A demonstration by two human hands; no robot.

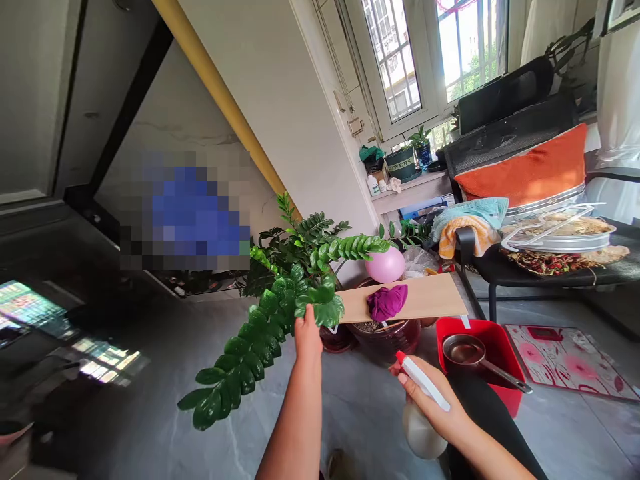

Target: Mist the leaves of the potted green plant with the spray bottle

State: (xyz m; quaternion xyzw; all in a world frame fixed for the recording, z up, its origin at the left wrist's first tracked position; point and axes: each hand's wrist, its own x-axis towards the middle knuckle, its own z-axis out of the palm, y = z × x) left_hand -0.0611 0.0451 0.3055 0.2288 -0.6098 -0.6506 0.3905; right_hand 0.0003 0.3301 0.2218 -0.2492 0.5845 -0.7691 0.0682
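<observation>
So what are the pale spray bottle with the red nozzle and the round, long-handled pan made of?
The pale spray bottle looks like plastic, probably translucent, given its cloudy body. The round, long-handled pan seems smooth metal, perhaps stainless steel: its handle has a grey sheen.

- Read "OWERS" in pale capitals on the dark green planter (400,165), near the window — start of the word not legible.
- Found too small to read: print on the white bottle (373,186), just beside same planter.
</observation>
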